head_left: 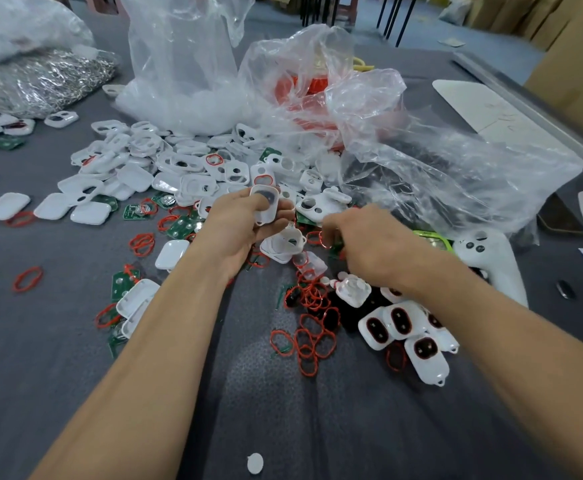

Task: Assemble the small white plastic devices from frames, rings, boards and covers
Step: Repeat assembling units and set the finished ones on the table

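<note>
Two hands of mine work over the grey table (283,427). My left hand (241,226) grips a white frame (266,202), thumb along one long side and fingers curled round the other, with its dark oval opening turned up towards me. My right hand (369,244) is knuckles-up, fingers bent down into the loose parts. A red ring (321,238) sits right at the fingertips, but I cannot tell whether they pinch it.

Just beyond my left fingers lies the heap of white frames and covers (179,168). Out to the left of them, green boards (179,226) lie among more rings. On the near side of my right fingers are loose red rings (312,341), and beside those, under my forearm, a cluster of fitted frames (397,323) with rings already seated. Crumpled clear bags (439,168) rise beyond my right fingers.
</note>
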